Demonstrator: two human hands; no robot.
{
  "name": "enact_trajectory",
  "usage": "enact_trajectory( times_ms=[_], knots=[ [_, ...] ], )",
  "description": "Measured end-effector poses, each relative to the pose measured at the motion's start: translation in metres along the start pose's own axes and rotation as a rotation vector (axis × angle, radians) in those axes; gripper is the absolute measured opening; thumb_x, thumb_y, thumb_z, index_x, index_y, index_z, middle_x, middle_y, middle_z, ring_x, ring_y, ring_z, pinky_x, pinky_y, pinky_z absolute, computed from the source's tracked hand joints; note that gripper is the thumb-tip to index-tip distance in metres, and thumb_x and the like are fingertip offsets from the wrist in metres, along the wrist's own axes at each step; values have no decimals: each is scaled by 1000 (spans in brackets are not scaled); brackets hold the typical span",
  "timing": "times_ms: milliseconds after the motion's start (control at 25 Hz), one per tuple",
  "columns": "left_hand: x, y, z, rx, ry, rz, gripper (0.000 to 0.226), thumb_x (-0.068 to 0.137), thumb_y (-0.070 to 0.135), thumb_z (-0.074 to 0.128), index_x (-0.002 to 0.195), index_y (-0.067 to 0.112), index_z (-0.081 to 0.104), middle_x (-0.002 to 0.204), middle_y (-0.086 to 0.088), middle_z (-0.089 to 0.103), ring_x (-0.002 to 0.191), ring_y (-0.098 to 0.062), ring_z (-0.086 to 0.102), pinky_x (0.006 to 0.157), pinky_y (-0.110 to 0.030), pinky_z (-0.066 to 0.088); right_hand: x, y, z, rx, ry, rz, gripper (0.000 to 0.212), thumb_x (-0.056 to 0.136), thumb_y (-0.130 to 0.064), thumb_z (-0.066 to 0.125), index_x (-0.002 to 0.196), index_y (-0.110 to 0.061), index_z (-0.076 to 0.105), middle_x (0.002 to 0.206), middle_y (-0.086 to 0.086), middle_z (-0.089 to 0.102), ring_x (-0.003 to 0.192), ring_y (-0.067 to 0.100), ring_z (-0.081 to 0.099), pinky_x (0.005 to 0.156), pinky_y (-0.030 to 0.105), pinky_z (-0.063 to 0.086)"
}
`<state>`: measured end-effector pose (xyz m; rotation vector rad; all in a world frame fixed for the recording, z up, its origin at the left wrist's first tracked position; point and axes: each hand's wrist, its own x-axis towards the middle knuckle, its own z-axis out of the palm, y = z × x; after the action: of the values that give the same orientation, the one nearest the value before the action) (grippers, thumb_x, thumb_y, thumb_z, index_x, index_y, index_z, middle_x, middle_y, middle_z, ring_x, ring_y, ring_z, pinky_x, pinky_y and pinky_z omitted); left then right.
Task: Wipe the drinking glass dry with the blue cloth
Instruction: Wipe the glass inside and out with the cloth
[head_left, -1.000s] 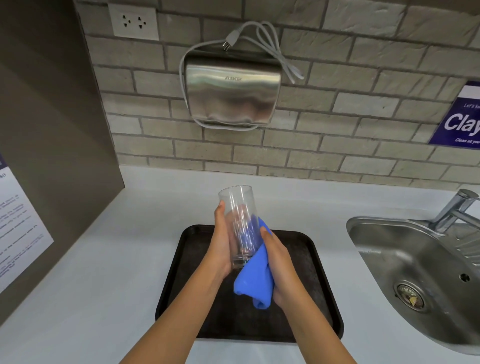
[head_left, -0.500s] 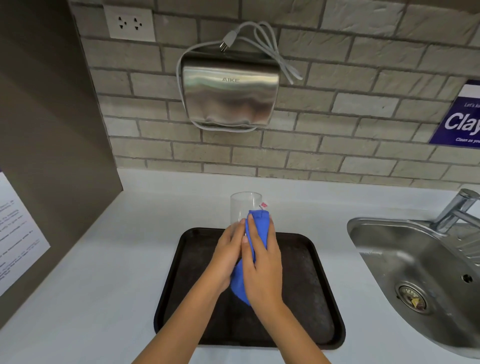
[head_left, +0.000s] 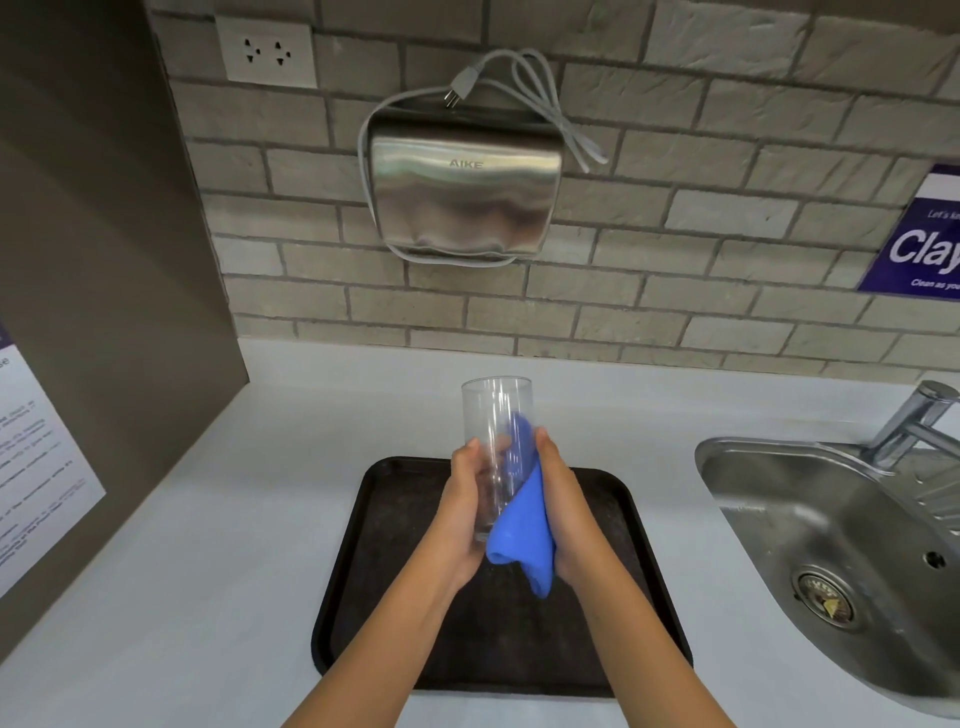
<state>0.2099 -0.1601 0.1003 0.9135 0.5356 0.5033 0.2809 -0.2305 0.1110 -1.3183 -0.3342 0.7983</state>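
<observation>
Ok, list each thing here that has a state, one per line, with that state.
glass: upright, empty, held above the tray
cloth: bunched, pressed on the glass's right side
left hand: gripping the glass
right hand: clutching the cloth
tray: flat on the counter, nothing resting on it
plug: unplugged, lying on the dryer
socket: unused
tap: no water running

A clear, empty drinking glass (head_left: 496, 415) stands upright at the frame's centre, a crumpled blue cloth (head_left: 521, 525) pressed against its lower right side.
</observation>
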Motion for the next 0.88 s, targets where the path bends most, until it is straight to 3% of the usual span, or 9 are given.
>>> enact_trajectory(
  times_ms=[80, 160, 240, 320, 440, 600, 680, 880],
  knots=[
    [4, 3, 4, 103, 112, 58, 43, 102, 43, 42, 108, 9, 69, 95, -13, 74, 82, -21, 72, 66, -28, 55, -2, 12, 3, 54, 89, 43, 43, 95, -49, 50, 110, -14, 70, 91, 10, 74, 83, 22, 72, 72, 34, 57],
    [4, 2, 4, 291, 180, 192, 32, 104, 35, 43, 116, 15, 64, 94, -6, 68, 81, -16, 66, 69, -24, 53, -1, 23, 2, 64, 197, -2, 42, 98, -44, 48, 115, -12, 69, 86, 7, 76, 79, 20, 73, 66, 29, 58],
    [5, -2, -2, 545, 145, 311, 31, 101, 39, 50, 123, 21, 61, 93, 2, 68, 83, -11, 67, 73, -22, 53, -3, 30, -2, -78, 241, -139, 40, 96, -51, 47, 124, -29, 65, 103, -4, 76, 92, 13, 73, 81, 32, 59],
    [5, -8, -8, 708, 91, 286, 38, 90, 49, 64, 120, 26, 59, 97, 5, 71, 88, -9, 69, 77, -23, 57, -5, 35, -5, -217, 260, -256, 36, 96, -53, 46, 129, -46, 58, 115, -11, 72, 101, 6, 69, 91, 33, 56],
    [11, -8, -18, 583, 44, 174, 35, 81, 42, 78, 110, 32, 61, 104, 3, 73, 93, -9, 72, 73, -22, 59, -2, 39, -9, -251, 223, -243, 36, 98, -49, 44, 130, -42, 59, 120, -7, 70, 107, 9, 67, 96, 36, 54],
    [19, -12, -25, 385, -15, 124, 32, 85, 29, 77, 112, 32, 61, 108, 7, 71, 87, -2, 73, 63, -13, 55, 2, 36, -15, 71, 102, 12, 37, 102, -39, 43, 123, -21, 68, 115, 4, 74, 103, 20, 71, 86, 34, 57],
    [23, -20, -25, 293, -26, 98, 39, 86, 29, 75, 122, 26, 60, 112, 5, 71, 91, -5, 74, 65, -14, 56, 0, 33, -18, 147, 80, 96, 39, 100, -40, 46, 121, -15, 69, 113, 10, 74, 100, 25, 71, 84, 38, 56],
    [37, -37, -29, 93, -24, 78, 40, 88, 32, 72, 125, 20, 63, 121, -9, 72, 105, -21, 73, 80, -28, 60, -6, 30, -20, 215, 111, 277, 51, 102, -38, 41, 127, 2, 60, 97, 20, 66, 87, 27, 62, 83, 38, 49]
  ],
)
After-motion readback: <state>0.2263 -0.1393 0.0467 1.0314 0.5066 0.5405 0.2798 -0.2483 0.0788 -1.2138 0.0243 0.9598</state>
